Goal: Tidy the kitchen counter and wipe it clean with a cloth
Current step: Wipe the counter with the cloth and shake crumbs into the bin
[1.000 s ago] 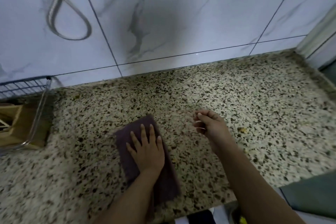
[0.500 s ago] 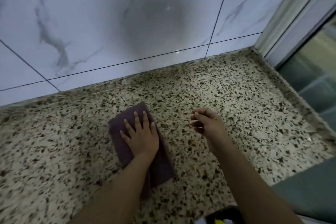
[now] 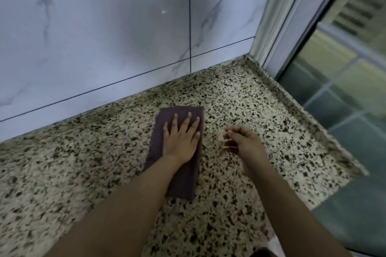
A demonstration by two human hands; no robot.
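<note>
We press the folded purple cloth [image 3: 177,152] flat on the speckled granite counter [image 3: 62,173] with the left hand [image 3: 180,139], fingers straight; right hand [image 3: 243,141] hovers beside it, loosely curled, holding nothing. Risk: yellowish crumbs [image 3: 201,182] beside the cloth get pushed off the counter's edge.

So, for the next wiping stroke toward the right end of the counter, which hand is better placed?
Probably the left hand. It presses flat on the purple cloth, fingers spread, on the speckled counter. The right hand is beside the cloth, loosely curled, holding nothing.
</note>
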